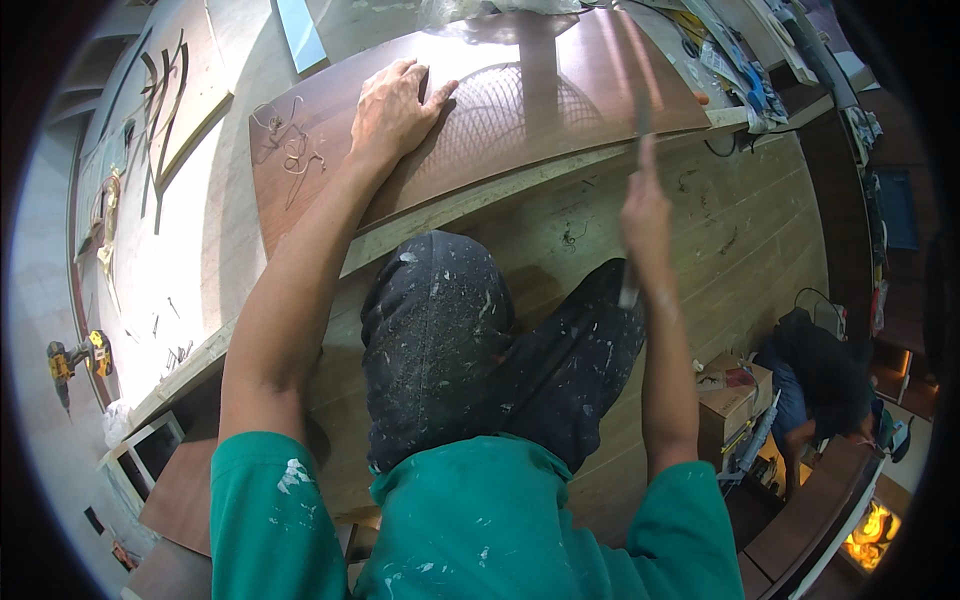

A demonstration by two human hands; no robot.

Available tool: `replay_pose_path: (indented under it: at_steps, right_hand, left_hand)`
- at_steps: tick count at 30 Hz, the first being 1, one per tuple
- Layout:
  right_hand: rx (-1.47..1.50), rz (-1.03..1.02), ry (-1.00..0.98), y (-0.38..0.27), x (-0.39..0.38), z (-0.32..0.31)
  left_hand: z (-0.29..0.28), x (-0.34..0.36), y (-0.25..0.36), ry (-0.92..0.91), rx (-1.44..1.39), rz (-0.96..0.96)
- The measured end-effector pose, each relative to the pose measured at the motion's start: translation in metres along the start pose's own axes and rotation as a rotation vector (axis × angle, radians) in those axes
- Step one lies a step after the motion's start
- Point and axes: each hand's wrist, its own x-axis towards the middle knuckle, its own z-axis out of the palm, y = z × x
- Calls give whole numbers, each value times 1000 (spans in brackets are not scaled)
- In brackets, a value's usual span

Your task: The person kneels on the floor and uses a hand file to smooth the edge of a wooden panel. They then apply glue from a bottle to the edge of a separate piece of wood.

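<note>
My left hand (392, 112) lies on the glossy brown board (450, 160), fingers over its surface and thumb held apart. It holds nothing. Over by the board's right part, my right hand (647, 212) is closed round a long, thin tool (645, 150). One end of the tool points away across the board's front edge. A pale end (628, 287) shows below the fist. Motion blurs the tool, so its exact kind cannot be made out. The board rests on a light wooden bench top (225, 190), and thin curled strands (296, 155) lie on its left side.
A yellow and black cordless drill (78, 358) lies at far left. Dark bent strips (163, 110) rest on a pale panel. Cables and tools clutter the back right (740, 80). At lower right, another person (815, 375) bends beside a cardboard box (735, 395).
</note>
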Motion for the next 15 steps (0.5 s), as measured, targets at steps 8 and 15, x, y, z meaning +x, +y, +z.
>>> replay_pose_path:
  at_steps: [8, 15]
  right_hand:
    - [47, 306, 19, 78, 64, -45]
    - [-51, 71, -30, 61, 28, -31]
  left_hand:
    - [2, 7, 8, -4, -13, 34]
    - [2, -3, 1, 26, 6, 14]
